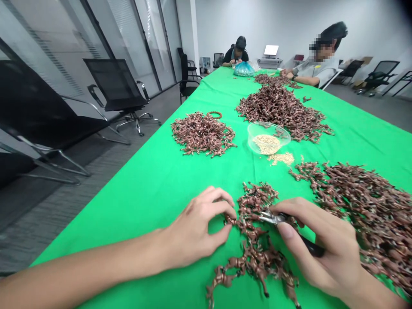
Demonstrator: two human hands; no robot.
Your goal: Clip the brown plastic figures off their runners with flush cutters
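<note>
My left hand (206,223) has its thumb and forefinger curled round a small brown horse-like figurine (229,220) at the edge of a small heap. In my right hand (322,240) is a pair of pliers (273,218) with short metal jaws and black handles. Their tips point left, over the small heap of figurines (257,197) lying between my hands. Part of the handles is covered by my fingers. Several loose figurines (262,259) trail from that heap towards the table's near side.
A large pile of figurines (376,206) lies at right, another (280,107) farther back, a smaller one (202,134) at left. A clear plastic bowl (285,136) holds pale small pieces, some spilled beside it. Two people sit at the far end of the green-covered table (144,189).
</note>
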